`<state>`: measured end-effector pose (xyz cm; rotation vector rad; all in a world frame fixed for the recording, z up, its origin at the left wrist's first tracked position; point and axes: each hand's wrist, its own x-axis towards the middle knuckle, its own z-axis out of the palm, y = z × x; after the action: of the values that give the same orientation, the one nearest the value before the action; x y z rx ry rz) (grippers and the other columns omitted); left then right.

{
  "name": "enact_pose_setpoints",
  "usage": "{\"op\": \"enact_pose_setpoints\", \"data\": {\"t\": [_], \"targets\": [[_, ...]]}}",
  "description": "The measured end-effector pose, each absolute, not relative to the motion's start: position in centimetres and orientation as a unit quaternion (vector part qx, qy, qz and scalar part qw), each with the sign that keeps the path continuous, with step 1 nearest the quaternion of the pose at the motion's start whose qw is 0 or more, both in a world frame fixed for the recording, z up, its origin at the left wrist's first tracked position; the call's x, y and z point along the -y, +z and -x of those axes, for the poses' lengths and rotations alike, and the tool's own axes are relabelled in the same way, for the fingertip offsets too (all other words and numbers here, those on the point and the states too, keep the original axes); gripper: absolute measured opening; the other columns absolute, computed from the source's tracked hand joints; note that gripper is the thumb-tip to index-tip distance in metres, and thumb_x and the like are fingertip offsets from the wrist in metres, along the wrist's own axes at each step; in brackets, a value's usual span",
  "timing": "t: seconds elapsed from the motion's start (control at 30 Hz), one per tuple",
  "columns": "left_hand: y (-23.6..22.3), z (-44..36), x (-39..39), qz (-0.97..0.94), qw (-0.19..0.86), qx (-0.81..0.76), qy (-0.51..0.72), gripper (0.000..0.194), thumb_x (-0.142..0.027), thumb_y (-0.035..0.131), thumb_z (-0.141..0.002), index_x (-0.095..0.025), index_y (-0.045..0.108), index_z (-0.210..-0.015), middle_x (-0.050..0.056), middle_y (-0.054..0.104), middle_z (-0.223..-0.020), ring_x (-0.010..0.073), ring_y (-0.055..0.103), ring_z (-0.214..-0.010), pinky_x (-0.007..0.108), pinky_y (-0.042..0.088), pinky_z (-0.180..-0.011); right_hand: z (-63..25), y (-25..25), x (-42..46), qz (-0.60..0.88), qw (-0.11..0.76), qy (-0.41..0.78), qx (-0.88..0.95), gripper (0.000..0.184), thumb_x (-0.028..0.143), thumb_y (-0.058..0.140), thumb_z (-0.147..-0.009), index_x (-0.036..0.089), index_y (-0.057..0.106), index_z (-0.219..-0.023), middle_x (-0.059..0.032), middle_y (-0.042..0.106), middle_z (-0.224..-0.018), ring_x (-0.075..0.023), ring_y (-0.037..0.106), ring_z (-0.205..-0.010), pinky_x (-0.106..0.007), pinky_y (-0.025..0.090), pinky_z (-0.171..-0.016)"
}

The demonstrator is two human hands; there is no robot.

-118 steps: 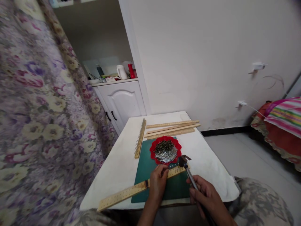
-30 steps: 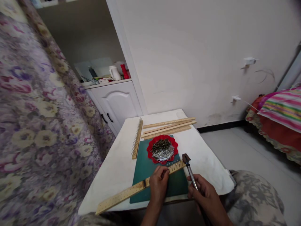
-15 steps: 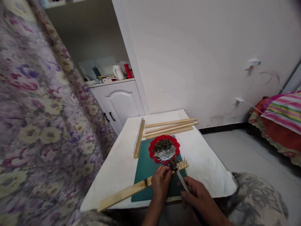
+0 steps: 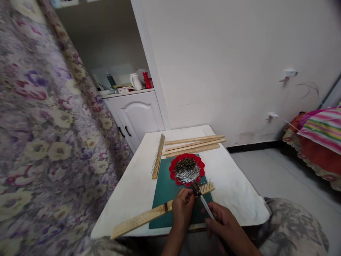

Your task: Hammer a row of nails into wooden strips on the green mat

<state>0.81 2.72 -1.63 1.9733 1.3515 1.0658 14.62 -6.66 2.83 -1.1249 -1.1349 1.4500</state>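
Note:
My right hand (image 4: 222, 222) is wrapped round the handle of a hammer (image 4: 205, 204), whose dark head is just above a wooden strip (image 4: 142, 219). The strip lies slanting across a green mat (image 4: 162, 188). Rows of small holes mark its left part, and several nails (image 4: 207, 185) stand upright at its right end. My left hand (image 4: 183, 206) rests on the strip left of the hammer head, fingers pinched together. Whatever is between those fingertips is hidden. Beyond the hammer, a red scalloped dish (image 4: 173, 177) holds a heap of dark and silvery nails (image 4: 188, 170).
A second strip (image 4: 159, 156) full of upright nails lies at the table's left. Several bare strips (image 4: 194, 144) lie at the back of the white-covered table (image 4: 128, 199). A floral curtain (image 4: 61, 142) hangs left; a white cabinet (image 4: 138, 113) stands behind.
The hammer head sits slightly lower, close to the left fingertips. The view has shifted a little; both hands keep their hold and the strips and dish stay put.

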Motion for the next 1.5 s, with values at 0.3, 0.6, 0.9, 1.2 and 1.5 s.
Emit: {"op": "enact_pose_setpoints", "data": {"t": [0.3,0.6,0.9,1.2,1.5], "targets": [[-1.9,0.1,-2.9,-0.73,0.279,-0.486,0.391,0.016,-0.028,0.054,-0.082,-0.018,0.065,-0.077,0.0,0.059,-0.072,0.0137,0.055,-0.063,0.022,0.039,-0.058,-16.2,2.2,7.4,0.47,0.508,0.579,0.431,0.028,0.042,0.057,-0.079,0.019,0.047,-0.091,0.0069,0.059,-0.052,-0.0062,0.04,-0.029,-0.018,0.023,-0.033],[0.8,0.9,-6.5,-0.751,0.226,-0.484,0.388,0.015,-0.025,0.05,-0.084,-0.019,0.064,-0.083,0.002,0.062,-0.081,0.0163,0.058,-0.073,0.025,0.042,-0.066,-17.7,0.3,7.6,0.473,0.517,0.576,0.42,0.039,0.052,0.057,-0.079,0.018,0.047,-0.097,0.0033,0.062,-0.056,-0.006,0.043,-0.028,-0.017,0.02,-0.029],[1.7,-2.4,-10.5,-0.816,0.122,-0.538,0.172,0.01,-0.013,0.058,-0.075,-0.019,0.066,-0.074,0.004,0.064,-0.082,0.0169,0.06,-0.078,0.023,0.035,-0.062,-17.6,-0.4,7.3,0.482,0.52,0.574,0.409,0.042,0.058,0.057,-0.075,0.02,0.049,-0.091,0.0065,0.057,-0.049,-0.0043,0.036,-0.026,-0.015,0.022,-0.029],[1.9,-2.4,-9.7,-0.819,0.088,-0.551,0.134,0.012,-0.016,0.051,-0.083,-0.018,0.062,-0.078,0.005,0.062,-0.087,0.0172,0.058,-0.082,0.024,0.035,-0.064,-17.8,-0.4,7.1,0.475,0.539,0.565,0.406,0.041,0.055,0.06,-0.074,0.019,0.049,-0.09,0.0052,0.058,-0.05,-0.0071,0.043,-0.033,-0.017,0.024,-0.034],[3.3,-0.5,-5.1,-0.819,0.147,-0.482,0.274,0.016,-0.019,0.039,-0.09,-0.02,0.052,-0.08,0.003,0.056,-0.082,0.0172,0.053,-0.077,0.025,0.038,-0.07,-17.0,0.7,7.0,0.5,0.552,0.533,0.403,0.035,0.048,0.062,-0.077,0.019,0.05,-0.093,0.0033,0.062,-0.06,-0.0055,0.04,-0.03,-0.017,0.027,-0.029]]}}
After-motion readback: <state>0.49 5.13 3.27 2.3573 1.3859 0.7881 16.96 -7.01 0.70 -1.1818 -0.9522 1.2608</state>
